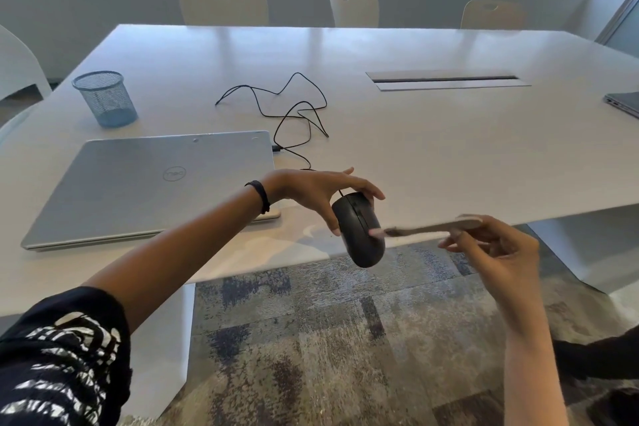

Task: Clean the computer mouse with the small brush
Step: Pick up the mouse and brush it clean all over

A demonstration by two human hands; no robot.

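Observation:
A black wired computer mouse (359, 232) hangs in the air over the table's front edge, gripped at its upper end by my left hand (313, 192). Its black cable (294, 111) trails back in loops across the table. My right hand (491, 242) holds a small brush (425, 230) by its handle. The brush is blurred, and its pale bristle tip touches the right side of the mouse.
A closed silver laptop (148, 183) lies on the white table (415, 149) left of my left arm. A blue mesh pen cup (105, 98) stands at the far left. A cable hatch (446, 79) and a second laptop (624, 102) sit to the right. Chairs line the far side.

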